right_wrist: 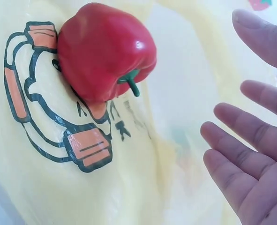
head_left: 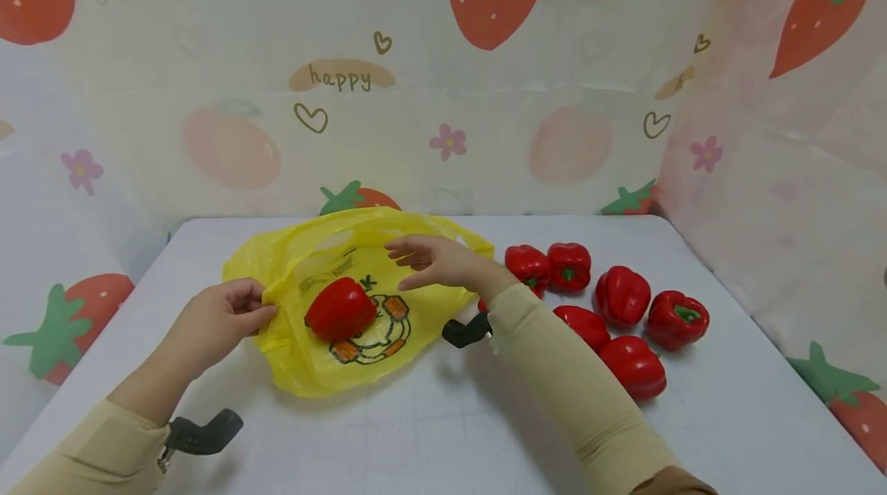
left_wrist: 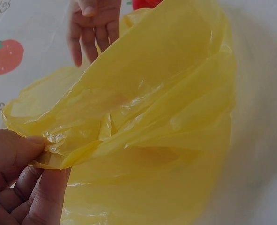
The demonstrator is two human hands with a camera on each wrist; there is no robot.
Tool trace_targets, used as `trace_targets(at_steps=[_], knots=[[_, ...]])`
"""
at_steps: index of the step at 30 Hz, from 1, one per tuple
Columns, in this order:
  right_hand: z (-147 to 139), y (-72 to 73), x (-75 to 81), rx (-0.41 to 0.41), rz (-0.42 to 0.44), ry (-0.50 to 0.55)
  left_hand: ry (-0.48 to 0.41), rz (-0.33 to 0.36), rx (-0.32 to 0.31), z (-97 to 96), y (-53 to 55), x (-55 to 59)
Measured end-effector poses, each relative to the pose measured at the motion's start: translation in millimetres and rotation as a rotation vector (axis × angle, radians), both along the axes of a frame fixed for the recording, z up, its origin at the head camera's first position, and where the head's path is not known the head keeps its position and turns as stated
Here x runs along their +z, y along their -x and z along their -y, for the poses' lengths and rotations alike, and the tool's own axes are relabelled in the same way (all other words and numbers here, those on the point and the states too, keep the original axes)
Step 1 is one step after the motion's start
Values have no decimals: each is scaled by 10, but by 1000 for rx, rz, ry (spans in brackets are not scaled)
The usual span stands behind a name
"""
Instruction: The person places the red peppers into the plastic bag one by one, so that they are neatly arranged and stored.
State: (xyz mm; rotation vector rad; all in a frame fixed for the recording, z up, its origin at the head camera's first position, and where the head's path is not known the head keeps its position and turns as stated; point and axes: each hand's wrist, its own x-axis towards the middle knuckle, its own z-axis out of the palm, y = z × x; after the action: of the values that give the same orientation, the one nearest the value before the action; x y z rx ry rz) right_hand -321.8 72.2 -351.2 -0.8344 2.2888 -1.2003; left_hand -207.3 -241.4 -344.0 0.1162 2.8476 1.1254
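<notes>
My left hand (head_left: 211, 329) pinches the near left edge of a yellow plastic bag (head_left: 423, 318) between thumb and fingers; the left wrist view shows the gathered film (left_wrist: 63, 150) in that grip. One red bell pepper (head_left: 341, 309) lies on the bag's printed sheet, with no film over it. Its green stem shows in the right wrist view, where the pepper (right_wrist: 108, 49) sits over a cartoon print. My right hand (head_left: 440, 262) hovers above the bag's far right part, fingers extended, holding nothing and apart from the pepper.
Several more red bell peppers (head_left: 622, 296) lie on the white table (head_left: 721, 395) right of the bag, some partly hidden behind my right sleeve (head_left: 575, 387). A strawberry-patterned cloth (head_left: 430, 79) hangs behind the table and along its sides.
</notes>
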Motion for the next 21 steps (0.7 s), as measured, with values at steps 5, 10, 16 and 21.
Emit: trace_targets(at_steps=[5, 10, 16, 21], knots=[[-52, -71, 67, 27, -12, 9, -3, 7, 3, 3, -8, -3], [-133, -132, 137, 62, -19, 20, -2, 3, 3, 17, -6, -15], [-313, -225, 256, 63, -21, 11, 1, 1, 1, 35, 0, -23], [-480, -299, 340, 55, -7, 11, 2, 9, 2, 40, -2, -11]])
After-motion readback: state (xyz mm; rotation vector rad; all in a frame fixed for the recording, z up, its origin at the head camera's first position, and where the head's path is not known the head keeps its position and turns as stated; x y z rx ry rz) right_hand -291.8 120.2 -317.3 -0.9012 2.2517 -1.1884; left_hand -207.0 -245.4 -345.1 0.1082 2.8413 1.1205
